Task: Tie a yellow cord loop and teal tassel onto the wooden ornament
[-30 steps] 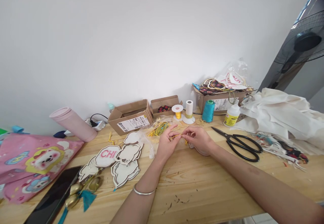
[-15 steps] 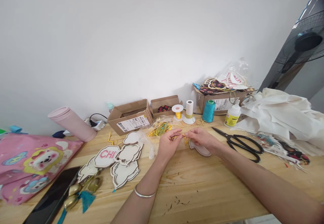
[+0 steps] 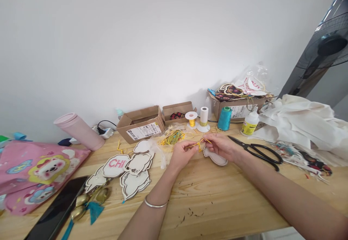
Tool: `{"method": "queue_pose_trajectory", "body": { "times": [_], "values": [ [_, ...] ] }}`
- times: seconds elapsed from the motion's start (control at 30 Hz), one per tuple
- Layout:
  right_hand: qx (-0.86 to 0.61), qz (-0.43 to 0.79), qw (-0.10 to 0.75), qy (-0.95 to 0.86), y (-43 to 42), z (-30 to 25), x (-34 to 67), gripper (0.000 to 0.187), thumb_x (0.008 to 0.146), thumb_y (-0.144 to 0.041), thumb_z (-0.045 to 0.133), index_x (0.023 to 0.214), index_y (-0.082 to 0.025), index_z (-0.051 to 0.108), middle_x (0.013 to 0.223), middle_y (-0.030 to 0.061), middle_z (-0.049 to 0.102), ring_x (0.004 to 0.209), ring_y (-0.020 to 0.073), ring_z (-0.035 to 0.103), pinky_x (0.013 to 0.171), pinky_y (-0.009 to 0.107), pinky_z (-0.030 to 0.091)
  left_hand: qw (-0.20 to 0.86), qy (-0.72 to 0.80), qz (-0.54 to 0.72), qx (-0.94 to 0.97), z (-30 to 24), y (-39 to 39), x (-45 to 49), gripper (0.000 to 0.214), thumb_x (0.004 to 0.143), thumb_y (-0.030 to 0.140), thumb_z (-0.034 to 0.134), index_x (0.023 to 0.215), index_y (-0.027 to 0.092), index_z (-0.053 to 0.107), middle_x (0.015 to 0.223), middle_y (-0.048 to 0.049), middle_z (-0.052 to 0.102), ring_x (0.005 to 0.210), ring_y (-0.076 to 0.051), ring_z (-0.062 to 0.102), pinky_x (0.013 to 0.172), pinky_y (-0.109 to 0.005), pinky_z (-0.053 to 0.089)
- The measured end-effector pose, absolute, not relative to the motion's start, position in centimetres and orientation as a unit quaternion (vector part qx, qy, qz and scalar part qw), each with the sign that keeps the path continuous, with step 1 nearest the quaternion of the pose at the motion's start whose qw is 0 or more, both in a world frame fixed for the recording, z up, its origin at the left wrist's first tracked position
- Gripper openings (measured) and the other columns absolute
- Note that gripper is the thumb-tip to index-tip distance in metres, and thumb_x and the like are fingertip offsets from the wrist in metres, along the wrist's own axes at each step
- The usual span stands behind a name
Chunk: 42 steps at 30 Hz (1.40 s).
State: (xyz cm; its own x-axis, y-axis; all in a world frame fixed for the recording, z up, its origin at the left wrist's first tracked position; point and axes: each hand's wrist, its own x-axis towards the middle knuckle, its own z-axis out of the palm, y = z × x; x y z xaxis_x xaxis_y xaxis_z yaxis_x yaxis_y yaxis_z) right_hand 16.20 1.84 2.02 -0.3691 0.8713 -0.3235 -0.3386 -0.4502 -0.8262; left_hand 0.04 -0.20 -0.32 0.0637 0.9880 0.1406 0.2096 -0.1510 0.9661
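Note:
My left hand (image 3: pixel 181 155) and my right hand (image 3: pixel 223 147) meet over the middle of the wooden table (image 3: pixel 206 200). Both pinch a thin yellow cord (image 3: pixel 199 144) stretched between them, with a small loop showing above the fingers. A white wooden cut-out (image 3: pixel 216 158) lies flat just under my right hand. A loose bundle of yellow cord (image 3: pixel 172 137) sits behind my left hand.
Several white cut-outs (image 3: pixel 127 167), one lettered "CHI", lie at left. Black scissors (image 3: pixel 258 151) rest at right. Cardboard boxes (image 3: pixel 141 124), thread spools (image 3: pixel 224 118), a glue bottle (image 3: pixel 249 122) line the wall. A pink cup (image 3: pixel 78 131), pink bag (image 3: pixel 35 171), white cloth (image 3: pixel 304 124) and dark tablet (image 3: pixel 58 207) are around.
Both hands have shifted slightly right and away from me, drawing the yellow cord tighter; the white cut-out under my right hand now shows more.

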Motion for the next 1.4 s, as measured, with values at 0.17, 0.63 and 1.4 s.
{"method": "queue_pose_trajectory", "body": {
  "times": [0.17,0.63,1.4],
  "values": [
    [-0.373,0.771,0.395,-0.332,1.7,1.9,16.1,0.010,0.067,-0.017,0.063,0.064,-0.012,0.055,0.065,-0.0003,0.056,0.043,0.0014,0.039,0.036,0.013,0.035,0.436,0.511,0.479,0.566,0.2,-0.3,0.2,0.017,0.056,0.025,0.068,0.071,0.017,0.070,0.075,-0.0049,0.070,0.069,-0.016,0.061,0.064,-0.027,0.048],
    [-0.381,0.696,0.405,-0.455,1.4,2.4,16.1,0.021,0.060,-0.028,0.068,0.059,-0.013,0.053,0.049,-0.0048,0.048,0.042,0.0029,0.040,0.041,0.016,0.033,0.441,0.543,0.455,0.551,0.4,-0.5,0.3,0.015,0.053,0.025,0.068,0.064,0.016,0.070,0.065,-0.0034,0.068,0.060,-0.014,0.057,0.059,-0.024,0.044],
    [-0.422,0.519,0.373,-0.642,1.1,2.0,15.3,0.010,0.063,-0.022,0.058,0.060,-0.013,0.057,0.055,-0.0019,0.052,0.050,0.0072,0.042,0.050,0.020,0.033,0.463,0.514,0.459,0.558,0.4,-0.2,0.4,0.014,0.056,0.025,0.066,0.064,0.014,0.069,0.059,-0.0012,0.065,0.052,-0.010,0.051,0.052,-0.021,0.038]
  ]
}}
